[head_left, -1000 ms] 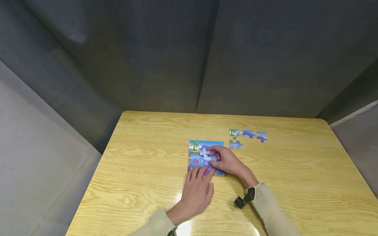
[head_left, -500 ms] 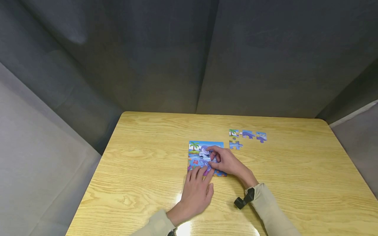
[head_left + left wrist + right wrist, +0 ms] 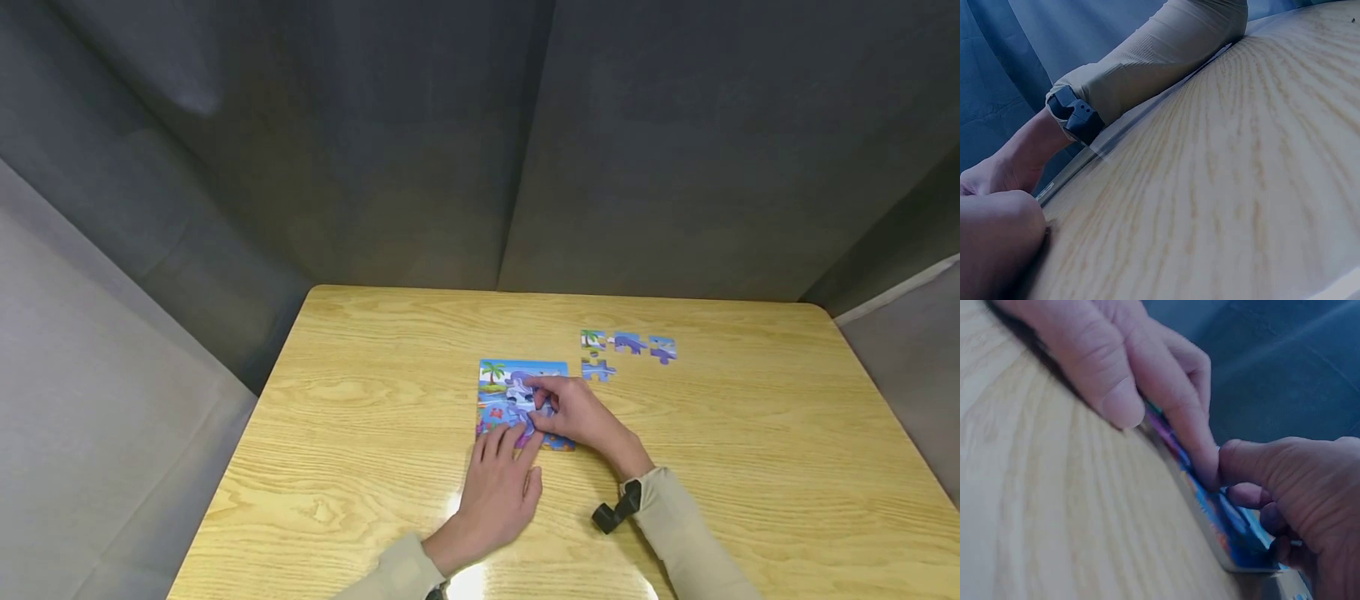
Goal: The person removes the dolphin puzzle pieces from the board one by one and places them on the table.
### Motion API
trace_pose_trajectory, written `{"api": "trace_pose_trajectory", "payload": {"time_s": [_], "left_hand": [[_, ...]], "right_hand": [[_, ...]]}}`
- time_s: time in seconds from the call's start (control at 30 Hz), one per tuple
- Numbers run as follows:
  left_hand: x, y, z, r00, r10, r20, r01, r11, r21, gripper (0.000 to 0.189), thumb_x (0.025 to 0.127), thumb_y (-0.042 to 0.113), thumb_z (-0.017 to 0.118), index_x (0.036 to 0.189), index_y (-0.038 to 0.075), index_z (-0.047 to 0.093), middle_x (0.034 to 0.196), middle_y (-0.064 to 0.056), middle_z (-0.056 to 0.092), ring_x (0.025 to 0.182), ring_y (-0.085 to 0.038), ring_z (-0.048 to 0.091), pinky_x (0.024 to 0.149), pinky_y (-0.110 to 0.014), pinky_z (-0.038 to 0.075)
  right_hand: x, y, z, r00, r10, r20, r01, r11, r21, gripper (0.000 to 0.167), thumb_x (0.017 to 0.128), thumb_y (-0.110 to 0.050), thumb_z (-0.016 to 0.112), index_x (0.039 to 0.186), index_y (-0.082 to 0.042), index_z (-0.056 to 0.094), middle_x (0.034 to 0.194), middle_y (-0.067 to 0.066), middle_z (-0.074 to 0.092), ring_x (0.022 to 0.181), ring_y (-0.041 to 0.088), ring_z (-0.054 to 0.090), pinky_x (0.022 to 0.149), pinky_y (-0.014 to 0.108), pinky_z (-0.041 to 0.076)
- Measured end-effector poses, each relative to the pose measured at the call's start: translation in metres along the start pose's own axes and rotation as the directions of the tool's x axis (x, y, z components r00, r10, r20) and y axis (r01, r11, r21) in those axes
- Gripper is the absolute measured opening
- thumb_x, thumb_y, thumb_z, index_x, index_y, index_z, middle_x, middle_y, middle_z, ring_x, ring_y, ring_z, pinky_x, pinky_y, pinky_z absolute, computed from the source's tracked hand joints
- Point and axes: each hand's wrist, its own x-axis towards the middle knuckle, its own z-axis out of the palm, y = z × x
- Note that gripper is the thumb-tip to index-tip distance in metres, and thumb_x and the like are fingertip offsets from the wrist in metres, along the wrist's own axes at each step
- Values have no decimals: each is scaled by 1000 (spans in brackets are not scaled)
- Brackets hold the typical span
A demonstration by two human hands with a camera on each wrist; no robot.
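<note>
A sea-themed jigsaw puzzle board (image 3: pixel 493 373) with a palm tree and a dolphin lies on the table in the head view. My right hand (image 3: pixel 579 414) is over its right half, thumb and index finger pinching a puzzle piece that is mostly hidden by the hand. Below it, my left hand (image 3: pixel 498 487) rests with its extended fingertips on the board's near edge. In the right wrist view the left hand (image 3: pixel 1147 375) presses the board (image 3: pixel 1225 540) close beside the right thumb (image 3: pixel 1254 459). The left wrist view shows only part of the left hand (image 3: pixel 997 244).
Several loose puzzle pieces (image 3: pixel 628 342) lie right of and beyond the board on the wooden table (image 3: pixel 352 433). Dark grey curtains (image 3: pixel 375 167) stand behind the table. A black wrist camera (image 3: pixel 617 510) sits on the right sleeve.
The right hand stays at the same part of the board, with its fingers shifting slightly and covering more of the pale middle. The left hand stays in place.
</note>
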Motion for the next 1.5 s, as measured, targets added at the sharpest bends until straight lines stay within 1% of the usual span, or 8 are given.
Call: {"api": "trace_pose_trajectory", "payload": {"time_s": [0.2, 0.4, 0.6, 0.87, 1.03, 1.13, 1.3, 1.5], "left_hand": [[0, 0, 1, 1000, -6, 4, 6, 1000, 7, 53, 110, 38, 38, 160, 23, 43, 161, -6, 40, 147, -31, 34, 119, -54, 31], [0, 0, 1, 1000, 1, -4, -1, 1000, 17, 53, 109, 38, 40, 160, 23, 44, 160, -7, 41, 146, -31, 35, 119, -53, 32], [0, -1, 1, 1000, 2, -17, -2, 1000, 28, 54, 108, 38, 40, 160, 23, 44, 159, -7, 42, 145, -32, 36, 118, -53, 32], [0, -1, 2, 1000, 0, -9, 0, 1000, 17, 56, 108, 39, 40, 162, 24, 40, 159, -7, 42, 145, -31, 37, 118, -54, 33], [0, 0, 2, 1000, 14, -5, -14, 1000, 5, 56, 108, 38, 41, 162, 22, 40, 159, -8, 41, 145, -32, 37, 118, -54, 34], [0, 0, 2, 1000, 13, -2, -13, 1000, 3, 56, 108, 38, 40, 161, 21, 41, 158, -8, 41, 145, -32, 37, 118, -54, 34], [0, 0, 2, 1000, 6, -19, -6, 1000, -3, 55, 108, 38, 41, 160, 22, 42, 158, -8, 42, 144, -31, 38, 117, -53, 34], [0, 0, 2, 1000, 5, -20, -5, 1000, -7, 55, 108, 37, 41, 160, 21, 42, 158, -8, 41, 144, -31, 37, 117, -54, 35]], "right_hand": [[-3, 5, 1, 995, -61, -77, 56, 996, -65, 47, 80, -13, 87, 124, -1, 74, 82, -4, 67, 62, 3, 47, 57, 22, 43], [-4, 12, -1, 989, -93, -119, 93, 996, -7, 45, 77, -13, 88, 119, -2, 75, 82, 1, 66, 62, 6, 47, 56, 22, 41], [-3, 17, -2, 984, -109, -145, 110, 994, 3, 45, 75, -13, 88, 118, -4, 76, 82, 4, 62, 64, 10, 45, 57, 21, 37], [-6, 25, -7, 975, -148, -166, 151, 989, 6, 41, 78, -12, 86, 117, -4, 76, 79, 4, 61, 62, 6, 44, 55, 21, 38], [-11, 29, -19, 973, -129, -193, 139, 990, 37, 42, 76, -6, 85, 117, -5, 75, 78, 7, 62, 60, 7, 44, 54, 22, 38], [-16, 32, -26, 972, -117, -201, 132, 990, 59, 43, 75, -2, 85, 117, -4, 75, 78, 10, 63, 58, 12, 45, 53, 21, 38], [-23, 38, -35, 969, -121, -216, 138, 988, 64, 44, 74, 2, 84, 117, -1, 75, 75, 11, 62, 57, 18, 47, 52, 19, 37], [-32, 46, -45, 973, -58, -223, 77, 994, 77, 46, 74, 5, 83, 119, -3, 75, 71, 9, 62, 57, 9, 46, 52, 17, 37]]}}
